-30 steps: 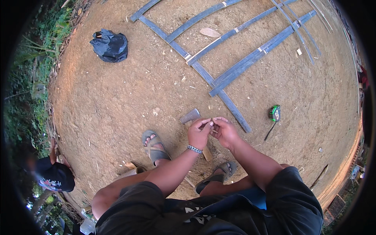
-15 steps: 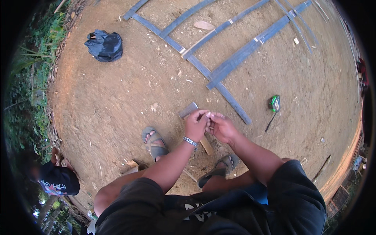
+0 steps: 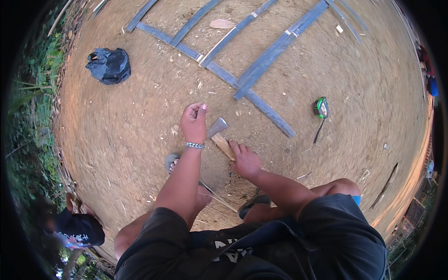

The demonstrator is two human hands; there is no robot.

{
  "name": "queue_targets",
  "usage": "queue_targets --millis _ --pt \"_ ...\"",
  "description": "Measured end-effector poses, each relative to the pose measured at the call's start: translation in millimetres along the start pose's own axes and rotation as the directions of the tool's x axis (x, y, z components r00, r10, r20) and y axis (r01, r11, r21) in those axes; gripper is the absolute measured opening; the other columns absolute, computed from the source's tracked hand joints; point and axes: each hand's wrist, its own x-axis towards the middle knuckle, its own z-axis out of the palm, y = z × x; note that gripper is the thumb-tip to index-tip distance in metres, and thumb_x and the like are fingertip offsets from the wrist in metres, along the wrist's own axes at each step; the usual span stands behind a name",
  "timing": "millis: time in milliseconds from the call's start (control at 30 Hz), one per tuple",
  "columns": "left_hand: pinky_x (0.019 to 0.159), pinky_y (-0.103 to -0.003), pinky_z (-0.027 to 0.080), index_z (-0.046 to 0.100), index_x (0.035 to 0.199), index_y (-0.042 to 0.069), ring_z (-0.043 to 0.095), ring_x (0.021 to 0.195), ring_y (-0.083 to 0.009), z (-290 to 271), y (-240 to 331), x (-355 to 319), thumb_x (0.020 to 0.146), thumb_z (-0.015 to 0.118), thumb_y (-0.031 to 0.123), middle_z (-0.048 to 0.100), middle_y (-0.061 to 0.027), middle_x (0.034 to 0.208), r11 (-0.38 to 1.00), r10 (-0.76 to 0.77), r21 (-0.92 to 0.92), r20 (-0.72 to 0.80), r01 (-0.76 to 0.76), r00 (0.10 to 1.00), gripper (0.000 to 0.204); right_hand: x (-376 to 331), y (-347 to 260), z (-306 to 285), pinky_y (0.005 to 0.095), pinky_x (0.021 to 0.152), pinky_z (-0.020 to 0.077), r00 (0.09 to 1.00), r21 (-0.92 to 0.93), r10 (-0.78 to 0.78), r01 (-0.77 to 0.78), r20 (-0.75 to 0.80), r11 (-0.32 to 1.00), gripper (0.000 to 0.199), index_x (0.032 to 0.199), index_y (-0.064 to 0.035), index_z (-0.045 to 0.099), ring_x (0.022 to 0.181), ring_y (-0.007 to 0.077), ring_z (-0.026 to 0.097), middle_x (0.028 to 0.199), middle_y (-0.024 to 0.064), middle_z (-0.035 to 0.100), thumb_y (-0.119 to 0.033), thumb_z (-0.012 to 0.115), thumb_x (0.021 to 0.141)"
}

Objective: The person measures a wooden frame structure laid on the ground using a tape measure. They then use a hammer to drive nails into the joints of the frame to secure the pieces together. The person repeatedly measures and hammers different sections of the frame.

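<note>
A hatchet with a grey metal head and a pale wooden handle (image 3: pixel 223 146) is in front of me, its head pointing away. My right hand (image 3: pixel 247 162) is over the lower end of the handle, fingers closed around it. To the left of the hatchet head, my left hand (image 3: pixel 194 122) is raised with its fingers curled in and the thumb pressed against them. Whatever it may pinch is too small to make out. A chain bracelet circles the left wrist.
Dark flat strips (image 3: pixel 268 113) form a frame on the dirt ground ahead. A green and black tape measure (image 3: pixel 321 108) lies at right, a black plastic bag (image 3: pixel 109 66) at left. Another person (image 3: pixel 79 226) is at the lower left. Thin sticks lie between my feet.
My hands, together before, have parted. The left has moved left and forward; the right has come down onto the hatchet handle. The whole view has shifted slightly.
</note>
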Motion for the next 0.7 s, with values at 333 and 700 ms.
queue_targets --millis 333,700 --pt "0.074 -0.024 0.051 0.074 0.103 0.001 0.064 0.081 -0.0064 61 16 30 0.094 0.077 0.015 0.072 0.0001 0.089 0.95 0.029 0.284 0.328 -0.128 0.944 0.017 -35 64 -26 0.0521 0.091 0.0528 0.999 0.494 -0.041 0.044 -0.017 0.868 0.059 0.144 -0.0046 0.041 0.106 0.0425 0.066 0.115 0.0247 0.064 -0.029 0.064 0.095" --pt "0.079 -0.03 0.053 0.076 0.098 0.002 0.068 0.086 -0.0151 103 -44 28 0.092 0.077 0.016 0.073 -0.0067 0.095 0.89 0.187 0.383 0.191 -0.248 0.964 0.015 20 100 -115 0.0518 0.088 0.0523 0.867 0.511 0.268 -0.018 -0.42 0.86 0.047 0.141 -0.0076 0.043 0.1 0.0457 0.068 0.109 0.0264 0.068 -0.03 0.059 0.103"
